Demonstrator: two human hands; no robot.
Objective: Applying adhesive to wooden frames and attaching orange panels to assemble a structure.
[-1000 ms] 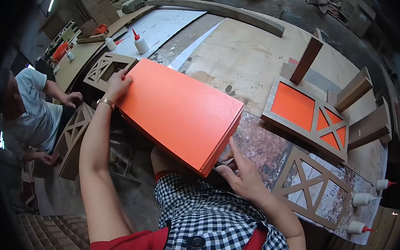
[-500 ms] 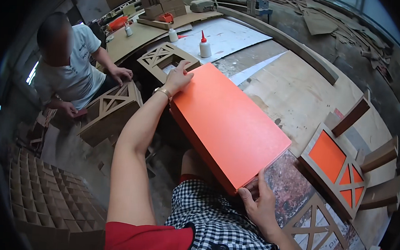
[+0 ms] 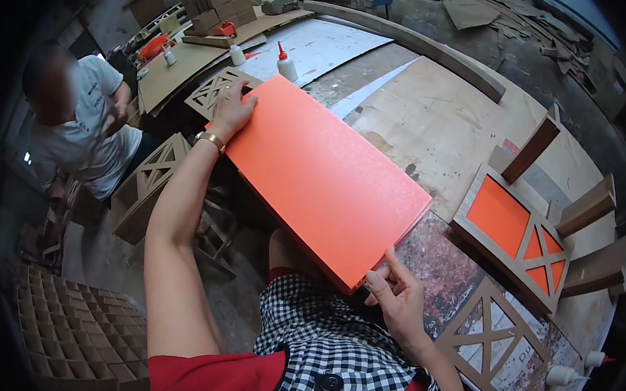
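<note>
Compared with half a second back, the co-worker (image 3: 91,128) has taken a hand off the brown openwork box (image 3: 147,185) and holds it up at the chest. The whole view has swung a bit too, so everything sits further left. The orange stack (image 3: 328,186) is between the person's two hands, slanting across the near edge of the worktable (image 3: 432,124), and part of it juts over the person's lap. Top is smooth, flat, bright orange, kinda shiny toward the right end, with thick sides and a thin layer line there. Left hand (image 3: 230,113) is at the far left corner, fingers loosely bent, thumb out. Right hand (image 3: 398,299) has thumb and fingers close together at the near right corner. Honestly can't tell if either one really grips it.
</note>
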